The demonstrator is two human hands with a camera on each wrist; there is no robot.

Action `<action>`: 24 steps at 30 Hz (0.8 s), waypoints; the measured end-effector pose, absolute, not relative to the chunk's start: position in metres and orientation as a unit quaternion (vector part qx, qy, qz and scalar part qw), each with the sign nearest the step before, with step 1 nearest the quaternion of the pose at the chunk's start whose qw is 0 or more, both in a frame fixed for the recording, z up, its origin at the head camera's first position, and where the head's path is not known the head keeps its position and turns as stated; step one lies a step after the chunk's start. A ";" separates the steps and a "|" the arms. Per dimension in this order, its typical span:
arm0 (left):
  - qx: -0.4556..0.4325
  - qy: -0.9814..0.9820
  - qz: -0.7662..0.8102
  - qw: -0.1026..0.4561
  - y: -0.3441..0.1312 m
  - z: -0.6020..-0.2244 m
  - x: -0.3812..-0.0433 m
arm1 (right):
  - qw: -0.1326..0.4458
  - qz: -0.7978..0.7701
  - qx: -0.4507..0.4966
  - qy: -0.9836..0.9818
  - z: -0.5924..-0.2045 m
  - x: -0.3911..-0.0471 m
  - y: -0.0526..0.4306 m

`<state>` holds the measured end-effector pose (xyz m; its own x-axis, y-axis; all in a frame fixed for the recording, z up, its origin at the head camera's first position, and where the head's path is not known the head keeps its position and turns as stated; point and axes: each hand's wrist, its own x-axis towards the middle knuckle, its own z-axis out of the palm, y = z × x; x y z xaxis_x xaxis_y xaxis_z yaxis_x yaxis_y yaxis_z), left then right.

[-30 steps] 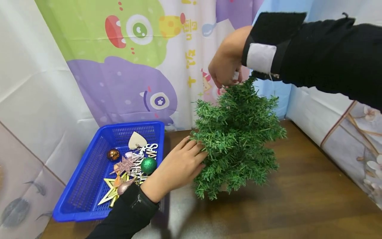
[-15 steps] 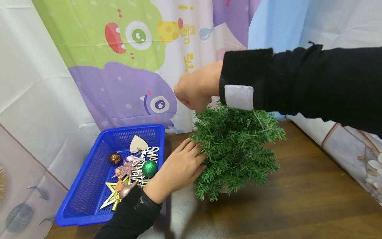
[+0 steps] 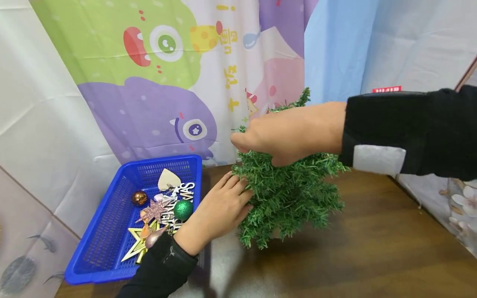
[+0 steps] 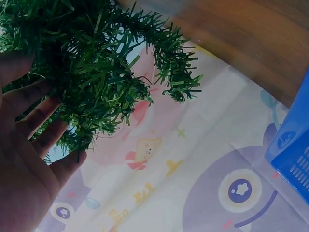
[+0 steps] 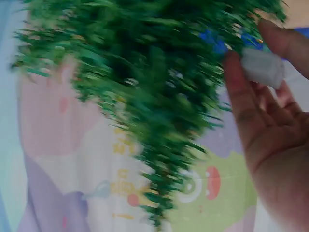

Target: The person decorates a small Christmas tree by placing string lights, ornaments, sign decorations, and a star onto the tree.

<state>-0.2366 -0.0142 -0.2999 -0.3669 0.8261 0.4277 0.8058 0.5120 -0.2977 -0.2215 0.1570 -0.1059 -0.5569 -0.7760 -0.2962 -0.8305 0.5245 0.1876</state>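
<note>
The right hand point(image 3: 290, 134) pinches a small whitish piece point(image 5: 262, 67) beside the green tree point(image 3: 290, 194); the left hand point(image 3: 221, 205), fingers extended, touches its side. The tree stands on the bench point(image 3: 372, 248), between its right edge and the blue basket point(image 3: 100, 278) towards its left. The black sleeve point(image 3: 439, 132) snagging twigs could tip the tree.

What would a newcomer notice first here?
Probably the bushy green artificial tree on the brown wood-grain table, with the left hand touching it and the right hand pinching a small whitish object nearby. Left of it sits a blue plastic basket with a glittery green ball; behind, a curtain printed with cartoon monsters.
</note>
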 end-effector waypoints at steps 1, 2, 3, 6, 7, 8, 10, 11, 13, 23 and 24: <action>-0.494 -0.827 0.019 0.269 -0.015 -0.300 -0.237 | 0.076 0.160 -0.476 0.861 -0.108 -0.221 0.162; -0.494 -0.827 0.020 0.268 -0.015 -0.299 -0.238 | 0.063 0.166 -0.491 0.853 -0.111 -0.220 0.167; -0.494 -0.828 0.022 0.266 -0.016 -0.299 -0.238 | 0.055 0.175 -0.501 0.846 -0.113 -0.219 0.171; -0.484 -0.834 0.028 0.262 -0.021 -0.299 -0.238 | 0.031 0.228 -0.531 0.816 -0.121 -0.220 0.178; -0.480 -0.837 0.029 0.262 -0.022 -0.299 -0.237 | 0.018 0.247 -0.543 0.802 -0.123 -0.222 0.179; -0.477 -0.839 0.031 0.262 -0.024 -0.298 -0.237 | 0.001 0.264 -0.557 0.787 -0.126 -0.223 0.181; -0.470 -0.842 0.033 0.262 -0.028 -0.298 -0.236 | -0.034 0.294 -0.584 0.756 -0.130 -0.227 0.182; -0.467 -0.843 0.033 0.263 -0.029 -0.299 -0.236 | -0.057 0.308 -0.597 0.738 -0.133 -0.229 0.182; -0.462 -0.846 0.034 0.264 -0.033 -0.299 -0.236 | -0.102 0.337 -0.617 0.703 -0.137 -0.233 0.181; -0.440 -0.859 0.040 0.259 -0.042 -0.301 -0.233 | -0.199 0.407 -0.632 0.628 -0.139 -0.244 0.178; -0.440 -0.859 0.042 0.259 -0.041 -0.300 -0.234 | -0.198 0.405 -0.630 0.632 -0.137 -0.243 0.181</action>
